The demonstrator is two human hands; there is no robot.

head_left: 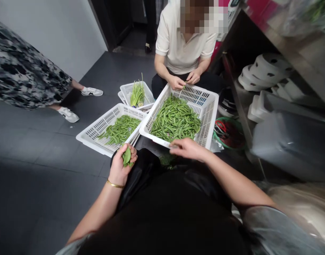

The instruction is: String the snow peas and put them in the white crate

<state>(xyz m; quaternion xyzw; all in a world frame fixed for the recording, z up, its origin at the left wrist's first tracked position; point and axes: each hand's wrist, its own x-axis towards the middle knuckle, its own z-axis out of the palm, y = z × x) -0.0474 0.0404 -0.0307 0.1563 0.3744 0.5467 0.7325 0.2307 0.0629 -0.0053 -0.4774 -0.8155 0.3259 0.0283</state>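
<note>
My left hand (pixel 121 165) is closed around a few green pea pods (pixel 127 157), held over my lap beside the near edge of a white basket (pixel 94 131) with a thin layer of pods. My right hand (pixel 187 148) rests on the near rim of a larger white basket (pixel 208 117) heaped with pea pods (pixel 175 120); its fingers are pinched together at the rim, and what they hold is too small to make out.
A person in a cream shirt (pixel 185 39) sits across, both hands at the big basket's far rim. A smaller basket of trimmed strings (pixel 137 94) stands behind. Another person's legs and white shoes (pixel 69 115) are at left. Steel shelving (pixel 271 92) and a green bowl (pixel 228 132) are at right.
</note>
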